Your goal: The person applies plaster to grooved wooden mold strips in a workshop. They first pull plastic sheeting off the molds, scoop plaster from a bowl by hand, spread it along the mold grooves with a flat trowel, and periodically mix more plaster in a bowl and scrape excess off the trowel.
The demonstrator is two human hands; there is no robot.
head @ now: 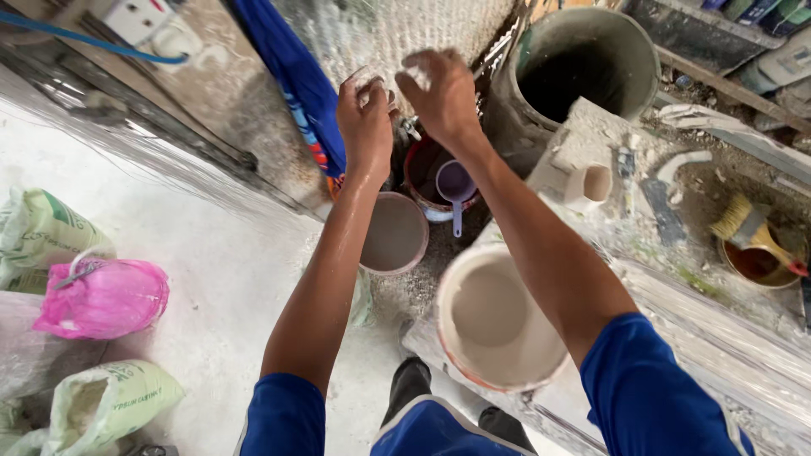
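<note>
Both my arms reach forward over the floor. My left hand (365, 118) is closed around a small pale, clear-looking object; what it is cannot be told. My right hand (439, 91) hovers right beside it, fingers bent, touching or nearly touching the same object. Below the hands stand a dark bucket (420, 174) with a purple scoop (456, 187) in it and a bowl of grey-white mix (394, 235). A larger bucket of pale mix (498, 317) sits under my right forearm.
A big grey drum (583, 67) stands at the back right. A small white cup (591, 184), a brush (743, 221) and a tin (760, 263) lie on the dusty right-hand ledge. Sacks (42, 232) and a pink bag (103, 297) sit left. A blue cloth (296, 80) hangs ahead.
</note>
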